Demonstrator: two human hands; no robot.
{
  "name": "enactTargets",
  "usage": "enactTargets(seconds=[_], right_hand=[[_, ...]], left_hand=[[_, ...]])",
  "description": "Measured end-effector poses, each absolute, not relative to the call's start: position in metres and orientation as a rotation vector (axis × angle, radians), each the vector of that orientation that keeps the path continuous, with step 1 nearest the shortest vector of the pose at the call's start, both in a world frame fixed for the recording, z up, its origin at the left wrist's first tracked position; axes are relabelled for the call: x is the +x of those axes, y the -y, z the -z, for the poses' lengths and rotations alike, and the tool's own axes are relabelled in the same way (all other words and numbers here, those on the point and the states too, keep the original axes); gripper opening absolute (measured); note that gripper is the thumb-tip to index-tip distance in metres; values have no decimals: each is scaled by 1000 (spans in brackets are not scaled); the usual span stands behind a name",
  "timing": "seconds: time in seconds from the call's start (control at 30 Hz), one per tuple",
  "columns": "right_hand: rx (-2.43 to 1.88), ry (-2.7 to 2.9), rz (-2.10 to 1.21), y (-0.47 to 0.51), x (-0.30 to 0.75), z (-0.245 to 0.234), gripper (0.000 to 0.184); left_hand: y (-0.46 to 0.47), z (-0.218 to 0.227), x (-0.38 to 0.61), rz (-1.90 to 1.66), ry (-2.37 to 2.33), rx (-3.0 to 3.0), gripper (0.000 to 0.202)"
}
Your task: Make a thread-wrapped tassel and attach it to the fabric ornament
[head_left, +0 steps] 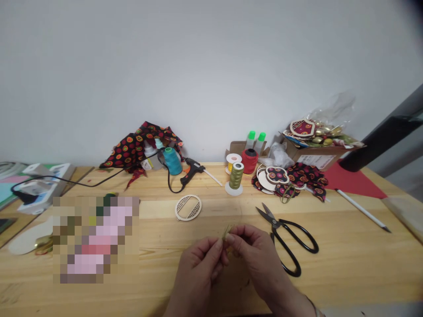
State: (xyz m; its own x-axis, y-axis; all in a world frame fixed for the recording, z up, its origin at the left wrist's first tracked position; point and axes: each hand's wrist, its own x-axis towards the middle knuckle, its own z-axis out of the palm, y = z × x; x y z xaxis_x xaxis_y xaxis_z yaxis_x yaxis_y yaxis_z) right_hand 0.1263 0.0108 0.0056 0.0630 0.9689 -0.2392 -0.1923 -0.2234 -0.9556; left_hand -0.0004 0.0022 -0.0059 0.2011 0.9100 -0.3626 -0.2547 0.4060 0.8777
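Green strands (226, 231) in fingers (215, 250), tips up, leaning slightly right.

The fingers of the left hand (201, 263) and right hand (257, 252) hide most of the olive strands (227, 229), too fine to count. Coarse blocks blur a pinkish object (107, 233) at left. The near edge crops a wristband (316, 307); the left edge, a dark flat item (5, 223).

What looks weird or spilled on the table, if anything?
Nothing visible looks spilled. The cardboard box at right looks overfull, heaped above its rim. The scissors beside the right hand lie slightly open, not closed up.
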Motion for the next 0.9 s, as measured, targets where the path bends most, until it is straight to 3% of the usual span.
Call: enactTargets(seconds=[0.73, 0.9], right_hand=[[-1238, 837, -1424, -12, 125, -2, 8], [-1197, 814, -1567, -11, 130, 1, 19]], left_hand=[[-2, 7, -2, -937, -1108, 807, 31], [-2, 6, -2, -907, -1134, 873, 33]])
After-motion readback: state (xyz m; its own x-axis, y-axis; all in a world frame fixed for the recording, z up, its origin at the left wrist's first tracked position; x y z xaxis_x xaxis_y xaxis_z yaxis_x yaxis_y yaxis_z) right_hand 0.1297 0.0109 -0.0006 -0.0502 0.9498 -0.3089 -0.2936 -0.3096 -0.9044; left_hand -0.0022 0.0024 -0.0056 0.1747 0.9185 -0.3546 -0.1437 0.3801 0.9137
